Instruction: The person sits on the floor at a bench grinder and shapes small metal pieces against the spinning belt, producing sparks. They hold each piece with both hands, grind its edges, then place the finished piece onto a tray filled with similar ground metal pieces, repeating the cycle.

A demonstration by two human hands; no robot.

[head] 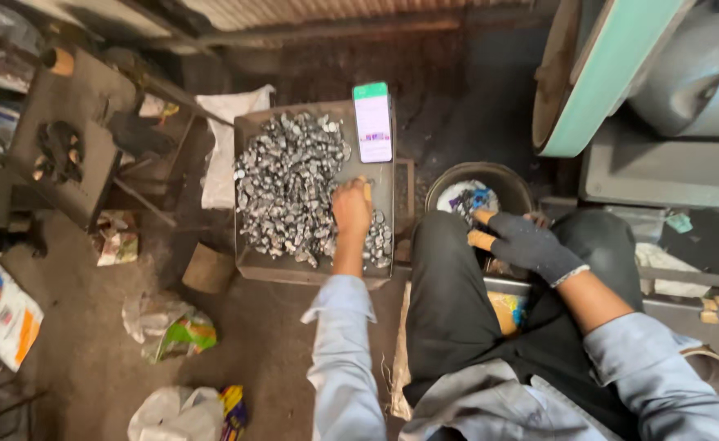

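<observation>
Two hands: left hand bare, curled onto metal pieces in grey tray; gloved right hand spread wide on knee. Phone at tray's 1 o'clock; orange-blue packet at 8.

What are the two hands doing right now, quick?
Left hand: bare, resting on the small metal pieces in the tray; grip cannot be told.
Right hand: dark glove, resting on the knee, holding nothing visible.
</observation>
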